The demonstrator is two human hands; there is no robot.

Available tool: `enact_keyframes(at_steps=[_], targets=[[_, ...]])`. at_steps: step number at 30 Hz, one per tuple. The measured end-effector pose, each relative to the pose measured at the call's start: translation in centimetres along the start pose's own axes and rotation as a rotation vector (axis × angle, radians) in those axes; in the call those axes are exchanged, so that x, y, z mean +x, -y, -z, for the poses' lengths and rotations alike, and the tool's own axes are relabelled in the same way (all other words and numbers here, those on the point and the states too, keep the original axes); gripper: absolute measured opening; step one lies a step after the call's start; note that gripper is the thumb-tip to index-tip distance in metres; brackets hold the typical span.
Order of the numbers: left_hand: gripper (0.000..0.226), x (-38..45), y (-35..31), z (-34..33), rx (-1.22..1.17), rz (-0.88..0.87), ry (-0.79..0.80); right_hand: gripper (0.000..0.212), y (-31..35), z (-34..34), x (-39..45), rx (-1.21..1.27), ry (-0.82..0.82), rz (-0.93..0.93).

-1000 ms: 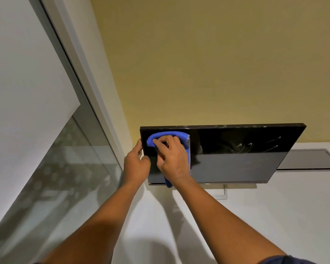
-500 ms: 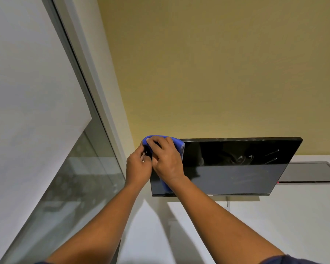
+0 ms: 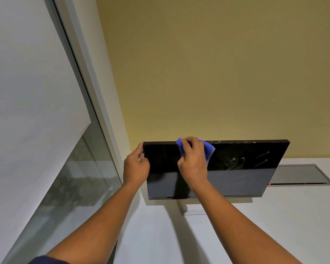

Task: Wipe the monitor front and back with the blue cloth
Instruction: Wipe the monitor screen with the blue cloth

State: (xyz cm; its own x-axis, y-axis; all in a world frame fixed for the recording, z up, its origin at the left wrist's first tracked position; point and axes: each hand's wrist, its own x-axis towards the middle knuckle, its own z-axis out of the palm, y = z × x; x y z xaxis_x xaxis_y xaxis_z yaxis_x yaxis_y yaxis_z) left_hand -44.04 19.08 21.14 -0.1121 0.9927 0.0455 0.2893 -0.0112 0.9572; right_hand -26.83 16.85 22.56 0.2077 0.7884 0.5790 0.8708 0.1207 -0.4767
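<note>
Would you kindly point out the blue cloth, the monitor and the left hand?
blue cloth (image 3: 209, 151), head view, its right fold.
monitor (image 3: 246, 168), head view, bare screen.
left hand (image 3: 135, 169), head view, its back.

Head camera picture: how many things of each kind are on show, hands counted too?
Hands: 2, left hand gripping the monitor's left edge, right hand holding the cloth
Monitor: 1
Blue cloth: 1, at the monitor's top edge
Grey desk flap: 1
Total: 5

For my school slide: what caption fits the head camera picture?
Right hand wipes monitor with blue cloth; left hand steadies it.
</note>
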Motion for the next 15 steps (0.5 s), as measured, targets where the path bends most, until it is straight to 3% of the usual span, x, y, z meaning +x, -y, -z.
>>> enact_keyframes(at_steps=[4,7,11,15], targets=[[0.069,-0.6,-0.3,-0.4,0.003,0.007,0.0,0.042,2.0,-0.6,0.3,0.033,0.035,-0.015],[0.069,-0.4,-0.1,-0.3,0.048,-0.018,0.01,0.04,5.1,-1.6,0.7,0.065,0.162,0.065],[0.029,-0.3,-0.3,0.0,0.087,-0.072,-0.009,0.026,7.9,-2.7,1.4,0.031,0.295,0.178],[0.048,-0.2,-0.5,0.2,0.071,-0.044,-0.013,0.026,7.2,-2.0,2.0,-0.036,0.31,0.183]])
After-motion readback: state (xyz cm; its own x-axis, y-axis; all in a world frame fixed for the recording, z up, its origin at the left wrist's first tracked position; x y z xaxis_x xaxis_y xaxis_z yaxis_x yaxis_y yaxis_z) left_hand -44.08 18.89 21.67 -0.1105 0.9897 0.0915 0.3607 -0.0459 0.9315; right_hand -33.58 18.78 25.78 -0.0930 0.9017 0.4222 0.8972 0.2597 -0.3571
